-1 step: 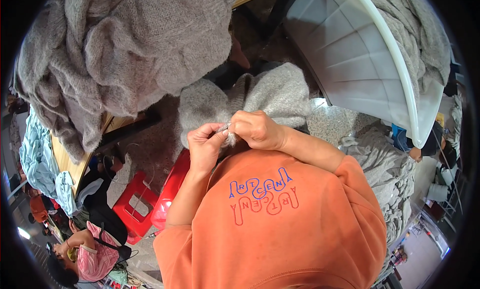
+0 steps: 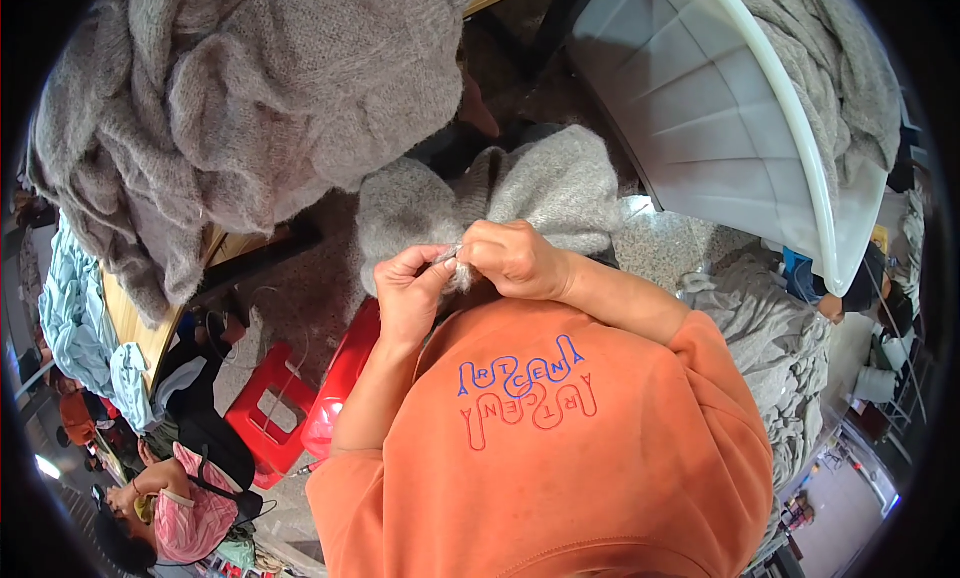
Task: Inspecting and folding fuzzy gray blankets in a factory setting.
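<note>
A fuzzy grey knitted garment (image 2: 565, 188) lies bunched over my lap. My left hand (image 2: 405, 286) pinches a bit of its edge between thumb and fingers. Right beside it, my right hand (image 2: 515, 261) has its fingers curled in on the same small piece of knit, and the two sets of fingertips nearly meet. Whether a small tool or a thread sits between them is too small to tell. The garment's pale tuft shows just below the fingertips.
Brownish-grey knitwear (image 2: 310, 88) is heaped on a wooden table (image 2: 130, 313) ahead left, near light blue cloth (image 2: 75, 308). A large white bin (image 2: 700, 88) with grey knits stands ahead right. More grey knits (image 2: 770, 328) lie at right. Red stools (image 2: 270, 413) and a seated person (image 2: 190, 508) are at left.
</note>
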`<state>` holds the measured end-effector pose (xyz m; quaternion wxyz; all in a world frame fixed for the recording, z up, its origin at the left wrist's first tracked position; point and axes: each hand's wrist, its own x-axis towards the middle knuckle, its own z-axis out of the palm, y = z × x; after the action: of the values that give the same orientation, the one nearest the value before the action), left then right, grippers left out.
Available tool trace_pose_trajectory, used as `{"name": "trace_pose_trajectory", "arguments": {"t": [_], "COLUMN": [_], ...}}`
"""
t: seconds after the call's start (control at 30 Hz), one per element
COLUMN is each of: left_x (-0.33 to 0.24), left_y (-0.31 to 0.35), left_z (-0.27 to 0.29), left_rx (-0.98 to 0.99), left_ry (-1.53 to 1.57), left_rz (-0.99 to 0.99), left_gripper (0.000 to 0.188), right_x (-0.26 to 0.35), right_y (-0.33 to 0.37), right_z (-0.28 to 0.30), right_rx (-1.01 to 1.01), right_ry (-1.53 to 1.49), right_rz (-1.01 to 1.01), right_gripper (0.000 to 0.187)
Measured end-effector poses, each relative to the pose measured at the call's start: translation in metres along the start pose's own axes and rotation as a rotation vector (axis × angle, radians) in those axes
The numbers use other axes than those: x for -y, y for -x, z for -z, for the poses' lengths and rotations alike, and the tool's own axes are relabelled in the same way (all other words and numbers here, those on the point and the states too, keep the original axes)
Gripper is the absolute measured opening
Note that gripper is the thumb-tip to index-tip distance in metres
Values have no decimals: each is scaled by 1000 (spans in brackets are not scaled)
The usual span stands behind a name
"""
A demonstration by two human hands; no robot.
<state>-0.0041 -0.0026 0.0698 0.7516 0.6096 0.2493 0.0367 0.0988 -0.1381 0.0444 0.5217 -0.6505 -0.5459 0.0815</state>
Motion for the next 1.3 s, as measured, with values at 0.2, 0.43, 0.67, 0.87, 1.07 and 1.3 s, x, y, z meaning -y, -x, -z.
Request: {"name": "trace_pose_trajectory", "arguments": {"t": [0.2,0.43,0.67,0.87,1.07,1.3], "left_x": [-3,3,3,0,-4,-3], "left_y": [-2,-1,1,0,-3,-1], "left_z": [-5,-4,-9,-10,-24,-18], "left_rx": [-45,-57,-104,-115,-269,-197], "left_ry": [-73,-274,-337,-293,-171,-158], "left_rz": [-79,-194,-267,-232,-302,-204], "left_gripper": [11,9,6,5,3,2], "right_x": [10,6,18,23,25,21], "right_y": [-4,2,1,-1,-10,-12], "right_z": [1,4,4,2,-12,10], "right_rx": [-125,23,-51,-74,-311,24], "right_ry": [-87,38,18,199,89,335], "right_rz": [-187,-244,-306,-229,-329,-148], "right_gripper": [11,9,8,8,12,11]}}
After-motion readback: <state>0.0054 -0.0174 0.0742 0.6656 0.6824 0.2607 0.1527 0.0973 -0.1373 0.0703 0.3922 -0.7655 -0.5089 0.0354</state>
